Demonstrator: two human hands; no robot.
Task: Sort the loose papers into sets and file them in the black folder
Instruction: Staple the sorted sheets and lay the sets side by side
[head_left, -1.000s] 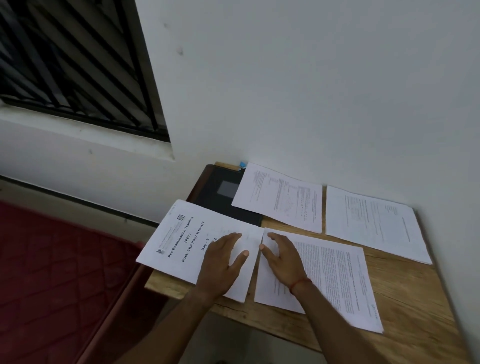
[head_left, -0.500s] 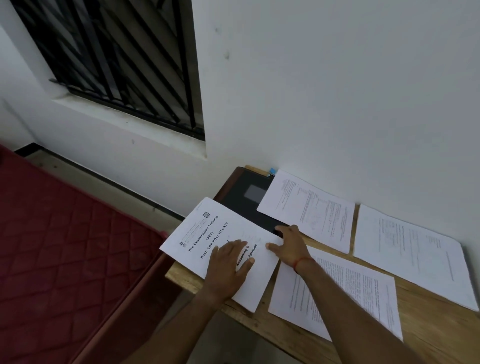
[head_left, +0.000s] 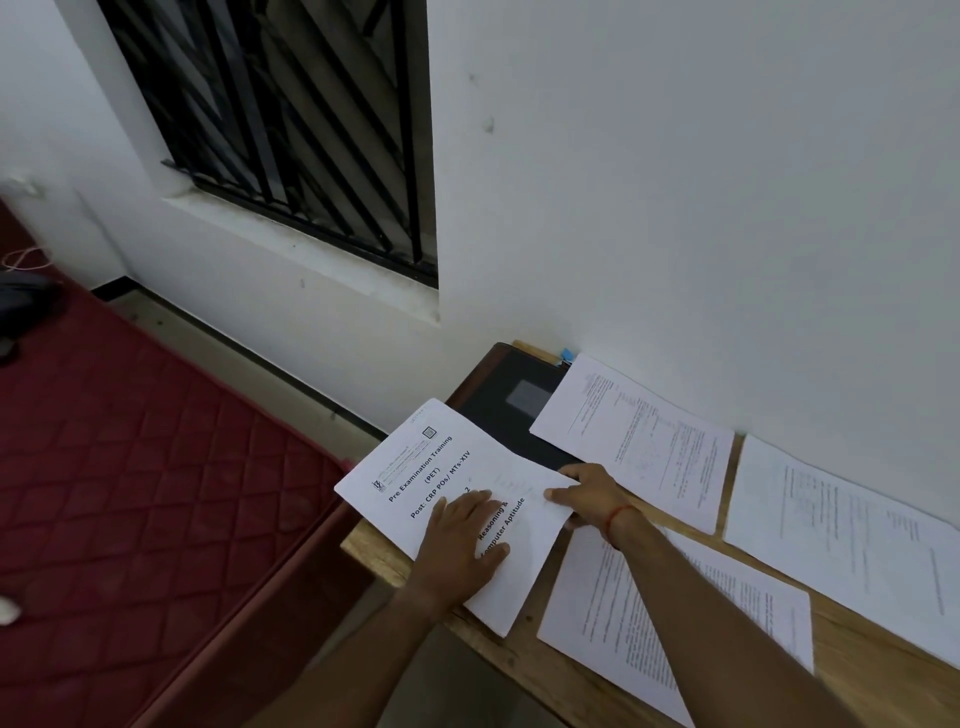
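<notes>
The left hand (head_left: 462, 551) lies flat, fingers spread, on the cover sheet (head_left: 415, 467) at the table (head_left: 545, 670) edge. The right hand (head_left: 587, 491) touches that sheet's right edge; whether it pinches, I cannot tell. The sheet overlaps the black folder (head_left: 498, 410).

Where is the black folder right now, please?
In the head view, the black folder lies at the desk's far left corner, partly under the title page and another sheet.

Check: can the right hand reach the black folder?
Likely yes: the right hand lies beside the flat black folder; its middle is bare, though a white title page and a printed sheet overlap its edges.
</notes>
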